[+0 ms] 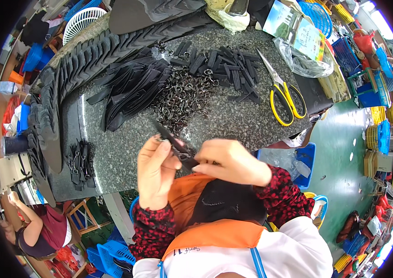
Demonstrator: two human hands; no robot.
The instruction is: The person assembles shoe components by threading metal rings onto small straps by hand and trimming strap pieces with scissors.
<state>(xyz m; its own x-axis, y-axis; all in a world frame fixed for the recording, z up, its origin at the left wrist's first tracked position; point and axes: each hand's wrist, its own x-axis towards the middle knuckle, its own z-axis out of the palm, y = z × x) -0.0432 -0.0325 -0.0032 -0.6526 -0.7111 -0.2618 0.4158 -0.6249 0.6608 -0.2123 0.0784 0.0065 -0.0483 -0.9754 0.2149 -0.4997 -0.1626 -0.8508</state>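
A black strap (174,141) slants between my hands at the near edge of the stone-topped table. My left hand (157,169) pinches it between thumb and fingers, with a bit of metal hardware showing at the fingertips. The strap's lower end is gripped by my right hand (226,160), its fingers curled. Just beyond lies a heap of small metal snap hooks (182,99). Left of the heap spreads a pile of long black strips (134,88); shorter black strips (238,69) lie on its far right side. Several straps with metal hooks (80,164) rest at the table's left.
Yellow-and-black scissors (283,95) lie open on the right of the table. Overlapping dark flat pieces (76,62) line the far left edge. A printed box and clear plastic bag (305,60) sit far right. Below the right edge is a blue bin (305,167). Another person (43,227) works at lower left.
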